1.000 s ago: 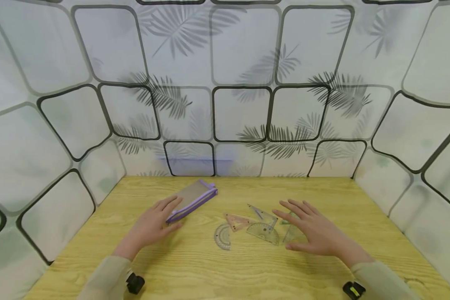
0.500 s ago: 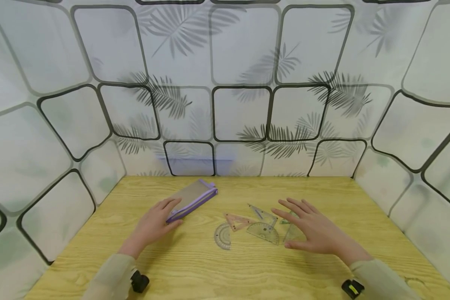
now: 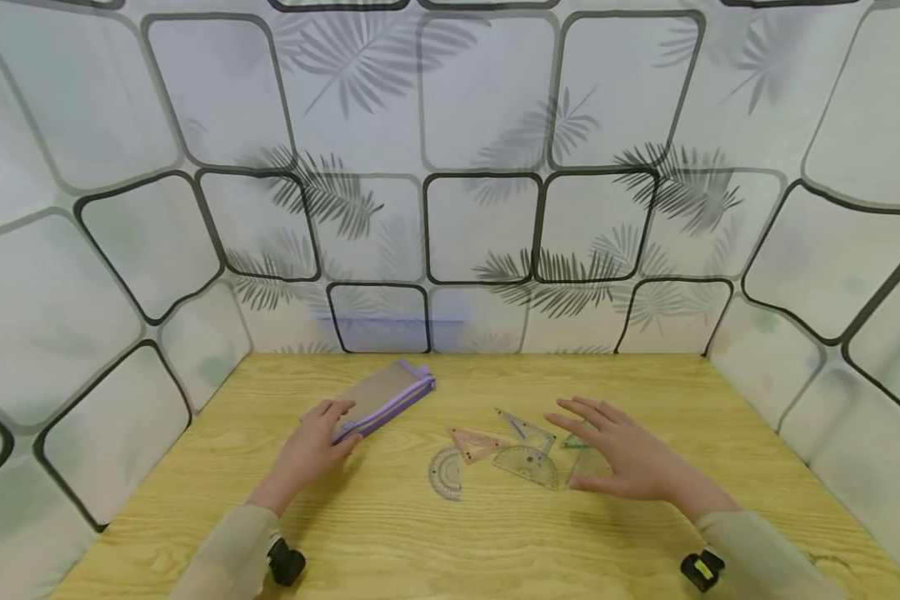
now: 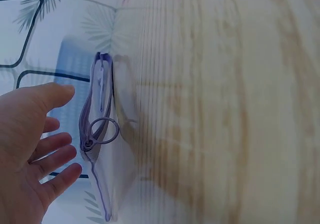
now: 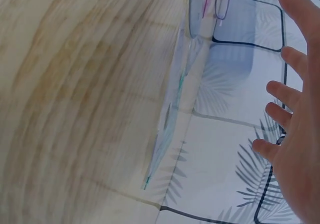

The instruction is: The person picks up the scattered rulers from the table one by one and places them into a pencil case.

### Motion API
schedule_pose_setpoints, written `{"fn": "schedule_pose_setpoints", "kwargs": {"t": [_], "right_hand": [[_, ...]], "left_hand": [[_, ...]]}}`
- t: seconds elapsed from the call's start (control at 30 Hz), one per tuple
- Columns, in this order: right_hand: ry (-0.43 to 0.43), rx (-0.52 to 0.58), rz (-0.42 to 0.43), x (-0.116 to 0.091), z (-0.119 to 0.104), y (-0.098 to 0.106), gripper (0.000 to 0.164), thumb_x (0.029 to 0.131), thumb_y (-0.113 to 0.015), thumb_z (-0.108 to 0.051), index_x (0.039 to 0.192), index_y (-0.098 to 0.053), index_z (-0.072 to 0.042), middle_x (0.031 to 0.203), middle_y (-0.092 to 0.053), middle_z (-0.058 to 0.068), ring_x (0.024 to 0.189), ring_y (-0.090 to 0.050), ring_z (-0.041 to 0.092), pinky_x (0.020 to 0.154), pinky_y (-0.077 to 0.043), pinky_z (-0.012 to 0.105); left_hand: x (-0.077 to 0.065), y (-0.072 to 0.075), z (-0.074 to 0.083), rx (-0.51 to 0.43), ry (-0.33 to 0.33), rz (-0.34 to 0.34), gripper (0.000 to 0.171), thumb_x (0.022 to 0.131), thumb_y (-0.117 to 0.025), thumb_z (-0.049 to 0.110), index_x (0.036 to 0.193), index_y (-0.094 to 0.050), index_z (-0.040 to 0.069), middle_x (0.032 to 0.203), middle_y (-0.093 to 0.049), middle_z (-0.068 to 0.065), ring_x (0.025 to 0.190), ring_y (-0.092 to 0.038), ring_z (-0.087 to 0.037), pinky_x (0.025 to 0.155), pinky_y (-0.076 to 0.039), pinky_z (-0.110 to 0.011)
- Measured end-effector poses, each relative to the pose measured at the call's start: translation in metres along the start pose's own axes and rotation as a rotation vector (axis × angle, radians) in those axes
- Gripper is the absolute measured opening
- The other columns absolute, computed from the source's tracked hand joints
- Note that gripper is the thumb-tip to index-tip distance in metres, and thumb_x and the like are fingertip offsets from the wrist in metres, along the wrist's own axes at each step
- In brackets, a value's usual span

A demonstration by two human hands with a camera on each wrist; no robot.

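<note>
My left hand (image 3: 311,446) hovers at the near end of a purple-edged, see-through zip pouch (image 3: 387,398), its fingers loosely spread. The left wrist view shows a gap between that hand and the pouch (image 4: 89,129), whose zip pull is a ring. Over the right end of a group of clear drawing tools my right hand (image 3: 633,458) is held with spread fingers, gripping nothing. That group has a round-edged protractor (image 3: 438,473), a second protractor (image 3: 527,468), a pinkish set square (image 3: 487,439), a clear set square (image 3: 543,434) and a green-marked piece (image 3: 574,442), partly hidden by the right hand.
The tools and pouch lie on a wood-grain table (image 3: 390,542). Patterned cloth walls (image 3: 480,225) enclose its back and both sides. A small black device (image 3: 287,564) sits on the left wrist and another (image 3: 702,571) on the right.
My left hand has shifted slightly to the right, and its fingers have drawn back a little over the pouch. The right hand, pouch and drawing tools stay nearly where they were.
</note>
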State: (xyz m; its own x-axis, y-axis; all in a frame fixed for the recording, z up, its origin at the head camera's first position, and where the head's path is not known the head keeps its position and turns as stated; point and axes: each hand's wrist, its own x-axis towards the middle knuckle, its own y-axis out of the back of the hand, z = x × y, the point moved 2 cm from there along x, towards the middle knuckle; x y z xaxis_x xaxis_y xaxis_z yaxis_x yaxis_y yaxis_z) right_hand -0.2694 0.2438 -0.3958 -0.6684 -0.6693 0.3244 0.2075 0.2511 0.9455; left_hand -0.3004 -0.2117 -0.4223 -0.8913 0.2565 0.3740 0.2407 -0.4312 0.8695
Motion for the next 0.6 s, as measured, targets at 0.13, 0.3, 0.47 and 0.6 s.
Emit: {"fn": "schedule_pose_setpoints", "kwargs": {"t": [0.13,0.3,0.47,0.6], "right_hand": [[-0.03,0.075,-0.007,0.0,0.008,-0.004,0.089,0.082,-0.076,-0.047,0.156,-0.029,-0.03,0.159,-0.035,0.007,0.143,-0.037,0.034,0.108,-0.04,0.063],[-0.053,0.147,0.001,0.001,0.017,-0.009,0.087,0.082,-0.076,-0.043,0.155,-0.032,-0.024,0.157,-0.037,0.008,0.141,-0.038,0.036,0.105,-0.041,0.065],[-0.076,0.187,0.0,0.0,0.025,-0.012,0.085,0.083,-0.076,-0.04,0.155,-0.034,-0.02,0.157,-0.036,0.008,0.141,-0.037,0.036,0.105,-0.041,0.066],[-0.088,0.205,-0.004,0.0,0.028,-0.013,0.085,0.084,-0.076,-0.039,0.155,-0.034,-0.02,0.157,-0.036,0.009,0.141,-0.036,0.037,0.105,-0.04,0.066]], "left_hand": [[0.0,-0.001,-0.001,-0.016,0.013,0.007,0.051,0.089,-0.073,0.021,0.132,-0.057,-0.001,0.117,-0.061,-0.019,0.103,-0.062,-0.033,0.085,-0.055,-0.05],[0.001,-0.003,-0.002,-0.032,0.037,-0.009,0.049,0.089,-0.072,0.02,0.13,-0.057,-0.002,0.116,-0.06,-0.019,0.103,-0.062,-0.033,0.084,-0.055,-0.049],[0.003,-0.004,-0.004,-0.03,0.056,-0.023,0.048,0.088,-0.073,0.02,0.129,-0.058,-0.001,0.112,-0.061,-0.018,0.101,-0.062,-0.031,0.083,-0.056,-0.047],[0.004,-0.003,-0.004,-0.014,0.051,-0.013,0.043,0.086,-0.074,0.016,0.123,-0.061,-0.002,0.1,-0.063,-0.013,0.095,-0.061,-0.029,0.081,-0.054,-0.046]]}}
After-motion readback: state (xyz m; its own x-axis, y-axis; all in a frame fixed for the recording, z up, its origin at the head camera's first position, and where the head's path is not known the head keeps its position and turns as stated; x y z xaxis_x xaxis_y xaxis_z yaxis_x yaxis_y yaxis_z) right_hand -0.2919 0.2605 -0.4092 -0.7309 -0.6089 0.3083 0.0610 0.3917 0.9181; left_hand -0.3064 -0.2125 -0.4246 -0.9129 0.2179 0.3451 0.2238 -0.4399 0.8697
